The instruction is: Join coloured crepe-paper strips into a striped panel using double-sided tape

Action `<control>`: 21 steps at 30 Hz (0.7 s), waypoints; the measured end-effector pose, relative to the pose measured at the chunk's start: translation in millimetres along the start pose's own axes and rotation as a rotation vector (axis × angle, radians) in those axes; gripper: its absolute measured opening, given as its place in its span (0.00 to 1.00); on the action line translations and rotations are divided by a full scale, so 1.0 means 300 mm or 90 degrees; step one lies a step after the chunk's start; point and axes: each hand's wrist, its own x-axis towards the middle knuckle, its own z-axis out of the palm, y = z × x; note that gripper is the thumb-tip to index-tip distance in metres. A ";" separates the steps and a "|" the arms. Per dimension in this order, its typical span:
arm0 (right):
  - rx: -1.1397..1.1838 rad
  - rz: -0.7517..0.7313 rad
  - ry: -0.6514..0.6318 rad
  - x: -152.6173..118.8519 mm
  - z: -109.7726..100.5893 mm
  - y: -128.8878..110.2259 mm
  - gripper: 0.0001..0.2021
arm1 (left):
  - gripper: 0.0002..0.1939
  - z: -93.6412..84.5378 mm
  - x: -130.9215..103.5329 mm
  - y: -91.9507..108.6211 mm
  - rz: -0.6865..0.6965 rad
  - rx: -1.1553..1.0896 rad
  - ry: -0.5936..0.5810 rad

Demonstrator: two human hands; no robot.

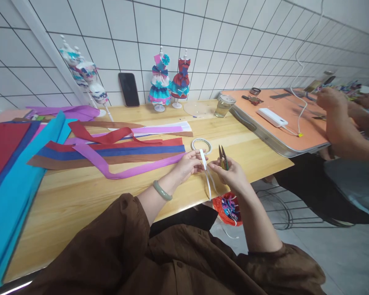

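My left hand (pixel 190 166), below a jade-green bangle (pixel 162 190), is closed with a short white strip (pixel 203 159) between its fingertips. Two thin pale tails (pixel 209 186) hang from the strip's lower end over the table. My right hand (pixel 232 174) is closed around small dark-bladed scissors (pixel 223 155), their points facing up and away from me. Its thumb and forefinger reach close to the strip's lower end; whether they touch it I cannot tell. Just beyond my left fingertips a roll of white tape (pixel 202 145) lies flat.
Coloured fabric strips (pixel 110 151) and folded sheets (pixel 21 164) cover the table's left. Dressed miniature mannequins (pixel 160 84), a phone (pixel 129 89) and a glass (pixel 224 105) stand toward the wall. Another person's arm (pixel 341 123) rests over an orange table (pixel 310 119). Below hangs a red bag (pixel 229 209).
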 end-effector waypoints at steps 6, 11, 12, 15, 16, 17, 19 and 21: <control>0.045 -0.009 -0.015 0.037 0.044 -0.006 0.17 | 0.24 0.002 0.004 -0.008 -0.016 0.023 0.016; 0.103 0.024 -0.024 0.033 0.045 -0.026 0.19 | 0.22 -0.001 0.015 -0.017 -0.007 0.023 0.033; 0.110 0.025 -0.027 0.030 0.044 -0.028 0.19 | 0.22 -0.002 0.017 -0.019 -0.002 0.020 0.036; 0.124 0.033 -0.036 0.020 0.039 -0.031 0.19 | 0.19 -0.006 0.022 -0.023 -0.002 -0.004 0.031; 0.126 0.040 -0.038 0.017 0.037 -0.031 0.20 | 0.18 -0.006 0.023 -0.023 -0.004 -0.015 0.028; 0.130 0.047 -0.041 0.015 0.036 -0.031 0.20 | 0.17 -0.006 0.024 -0.023 -0.008 -0.024 0.024; 0.143 0.057 -0.054 0.012 0.032 -0.033 0.20 | 0.15 -0.006 0.024 -0.024 -0.017 -0.038 0.019; 0.161 0.063 -0.074 0.011 0.027 -0.037 0.19 | 0.15 -0.006 0.025 -0.023 -0.024 -0.041 0.016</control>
